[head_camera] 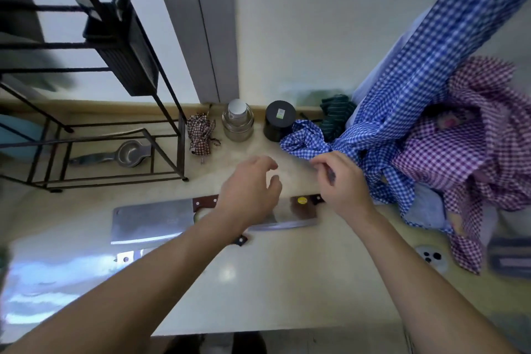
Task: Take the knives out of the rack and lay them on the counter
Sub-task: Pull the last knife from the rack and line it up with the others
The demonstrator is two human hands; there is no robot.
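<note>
1. Head view, landmark: the left cleaver lies flat on the counter. All places below are given relative to it.
2. Knives laid down: a second cleaver lies flat just to the right of the landmark, its dark handle with a yellow dot at the far right end. On the near side of the landmark more knife parts show: a riveted metal piece and a dark handle end. The forearm hides the rest, so the count cannot be told.
3. Rack: stands beyond the landmark, to the left. Its lower shelf holds a metal squeezer. A black caddy hung higher up holds thin utensils; whether any is a knife cannot be told.
4. Left hand: above the gap between the two cleavers, fingers loosely curled, holding nothing.
5. Right hand: right of the second cleaver, fingertips pinched near the blue cloth; whether they hold anything cannot be told.
6. Judgement: the task appears mostly done. What is left: check the caddy for knives.
</note>
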